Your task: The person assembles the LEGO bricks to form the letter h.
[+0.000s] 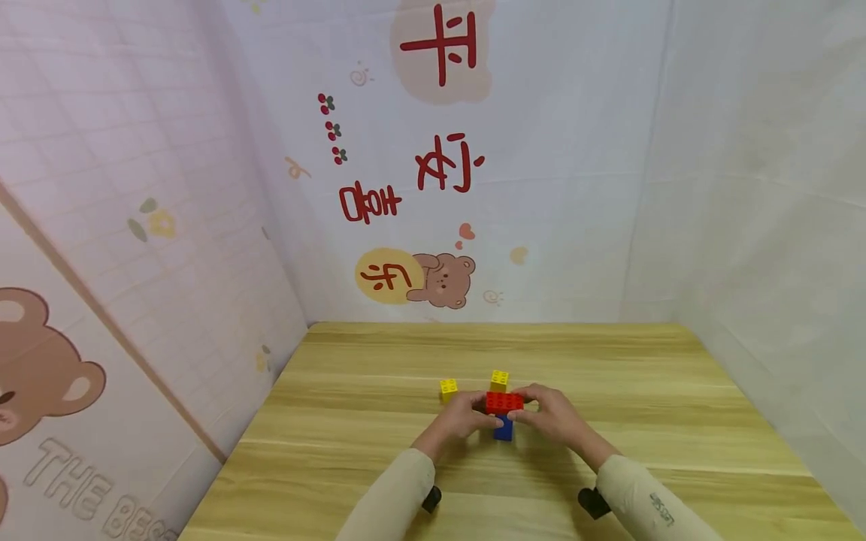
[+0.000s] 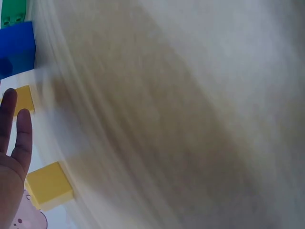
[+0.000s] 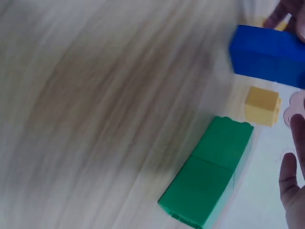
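A red toy building block (image 1: 504,403), studs up, lies over a blue block stack (image 1: 504,430); whether the two are fully pressed together I cannot tell. My left hand (image 1: 463,417) holds the red block's left end between thumb and fingers. At its right end, my right hand (image 1: 553,415) pinches it the same way. In the right wrist view the blue stack (image 3: 259,52) shows a seam between two pieces and stands upright on the table. The red block is outside both wrist views. Some fingers (image 2: 23,136) of the left hand extend free.
Two yellow blocks stand beyond the hands, one at the left (image 1: 449,389) and one behind the red block (image 1: 499,380). A green stack (image 3: 205,171) stands near the right hand, hidden in the head view. The wooden table (image 1: 325,451) meets cloth walls.
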